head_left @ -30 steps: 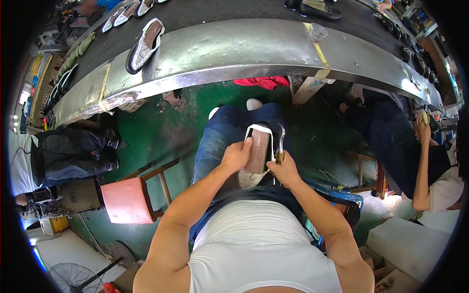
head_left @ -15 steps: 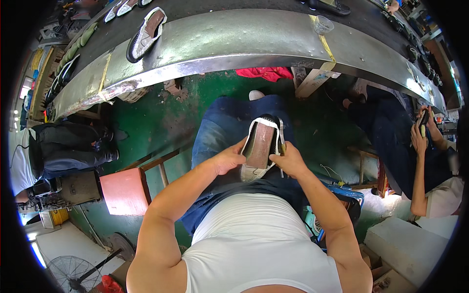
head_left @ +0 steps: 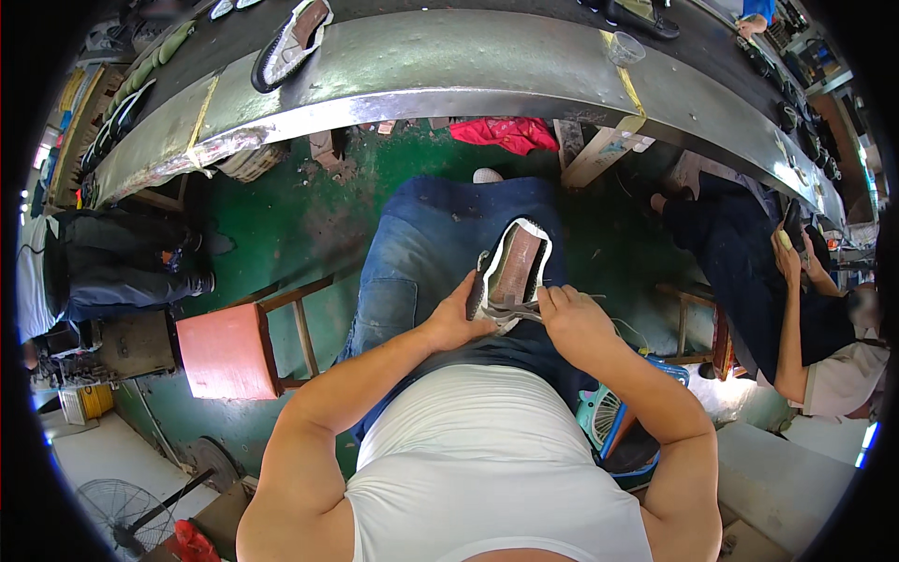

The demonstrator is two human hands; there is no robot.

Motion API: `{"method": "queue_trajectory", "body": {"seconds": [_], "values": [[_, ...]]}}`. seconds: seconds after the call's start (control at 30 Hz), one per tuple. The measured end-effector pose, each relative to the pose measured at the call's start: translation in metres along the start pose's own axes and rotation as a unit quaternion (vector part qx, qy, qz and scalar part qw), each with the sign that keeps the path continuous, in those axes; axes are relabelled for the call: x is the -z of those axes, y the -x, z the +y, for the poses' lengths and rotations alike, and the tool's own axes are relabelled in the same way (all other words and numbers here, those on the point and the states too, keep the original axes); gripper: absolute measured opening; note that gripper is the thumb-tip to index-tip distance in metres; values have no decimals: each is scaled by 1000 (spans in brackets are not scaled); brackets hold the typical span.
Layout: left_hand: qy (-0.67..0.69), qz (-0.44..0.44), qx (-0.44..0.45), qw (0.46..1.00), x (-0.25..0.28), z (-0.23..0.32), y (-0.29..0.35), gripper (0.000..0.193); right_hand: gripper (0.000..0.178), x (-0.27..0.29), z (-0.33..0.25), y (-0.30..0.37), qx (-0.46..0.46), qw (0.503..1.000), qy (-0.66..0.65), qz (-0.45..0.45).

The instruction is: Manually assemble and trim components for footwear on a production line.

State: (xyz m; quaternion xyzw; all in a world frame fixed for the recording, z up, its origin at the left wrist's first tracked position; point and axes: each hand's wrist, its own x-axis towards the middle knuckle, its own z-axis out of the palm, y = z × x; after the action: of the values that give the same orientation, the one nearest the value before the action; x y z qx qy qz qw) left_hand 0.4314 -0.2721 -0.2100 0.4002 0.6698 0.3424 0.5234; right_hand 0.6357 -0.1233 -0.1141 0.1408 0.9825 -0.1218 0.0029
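Note:
A white-edged shoe (head_left: pixel 516 267) with a brown insole rests over my lap, one end pointing away and slightly right. My left hand (head_left: pixel 455 317) grips its left side near the end closest to me, thumb over the edge. My right hand (head_left: pixel 573 320) is closed around a slim metal hand tool (head_left: pixel 518 310) that lies across the near end of the shoe's opening. Its tip meets the white edging there. The fingers cover much of the tool, so its exact kind cannot be made out.
A metal-edged bench (head_left: pixel 412 70) runs across in front, with another shoe (head_left: pixel 292 45) and a clear plastic cup (head_left: pixel 626 49) on it. A pink-topped stool (head_left: pixel 225 352) stands left, a small turquoise fan (head_left: pixel 600 417) right. Another person (head_left: pixel 794 309) sits at right, holding something dark.
The shoe has tilted, its far end now leaning right. My right hand has turned inward, swinging the tool from along the shoe's right side to across its near end.

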Motion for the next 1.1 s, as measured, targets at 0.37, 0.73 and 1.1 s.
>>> {"method": "queue_trajectory", "body": {"seconds": [0.37,0.73,1.1], "values": [[60,-1,2,998,-13,-28,8,117,23,-17,-13,-4,-32,953,-229,-197],[-40,44,9,998,-28,0,29,103,23,31,-28,-42,9,917,-5,-399],[407,241,129,872,-36,5,-5,66,26,-42,-8,-18,-26,966,-210,-151]]}}
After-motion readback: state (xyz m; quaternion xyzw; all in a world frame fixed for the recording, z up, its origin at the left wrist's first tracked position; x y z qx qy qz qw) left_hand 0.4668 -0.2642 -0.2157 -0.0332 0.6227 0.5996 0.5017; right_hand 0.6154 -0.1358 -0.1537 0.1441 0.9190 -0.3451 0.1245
